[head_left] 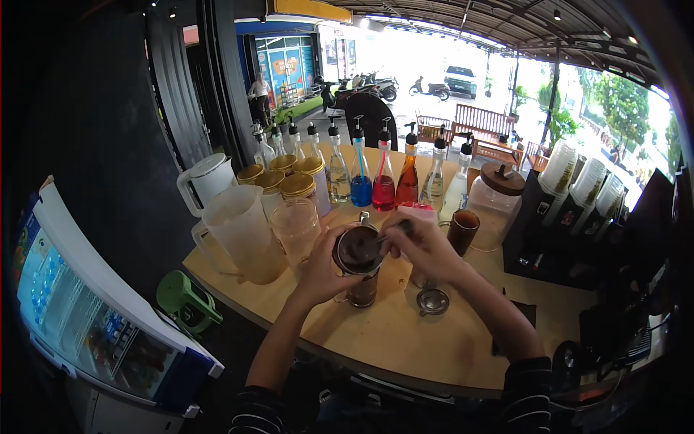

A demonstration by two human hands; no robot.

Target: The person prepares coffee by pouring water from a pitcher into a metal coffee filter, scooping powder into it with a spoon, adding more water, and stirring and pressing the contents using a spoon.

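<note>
Cupping round silver-rimmed vessel [353, 267], likely slippery, best held low: my left grip [322, 265]; right grip [421, 242] pinches slim grey utensil [405, 226].

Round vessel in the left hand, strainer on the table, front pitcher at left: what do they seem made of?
The round vessel is probably metal: its thin rim shines, though dark contents hide the inside. The strainer looks like polished steel, grey with bright glints. The front pitcher is likely plastic, milky and translucent.
</note>
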